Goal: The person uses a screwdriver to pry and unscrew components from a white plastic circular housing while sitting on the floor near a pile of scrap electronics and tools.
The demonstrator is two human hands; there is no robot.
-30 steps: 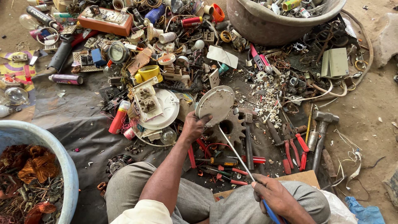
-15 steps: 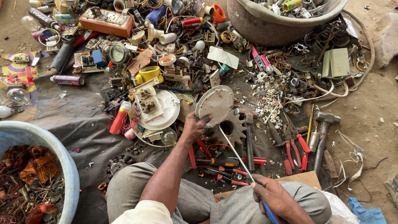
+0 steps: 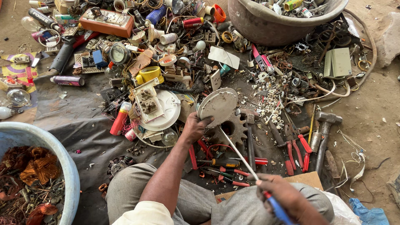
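On the far left I see a blue tub [image 3: 71, 175] with copper coils, and above it a purple spray can [image 3: 67, 80] lying flat on the dark sheet [image 3: 83, 125]. A red can [image 3: 119, 118] lies near a white round plate [image 3: 168, 110]. My left hand [image 3: 195, 128] pinches the edge of a grey round disc [image 3: 217, 106], tilted over a rusty gear [image 3: 232, 130]. My right hand [image 3: 283, 196] is closed around a blue-handled screwdriver [image 3: 246, 162], its tip touching the disc. Further right lie red pliers [image 3: 298, 148] and a hammer [image 3: 325, 131] on sandy ground [image 3: 375, 125]
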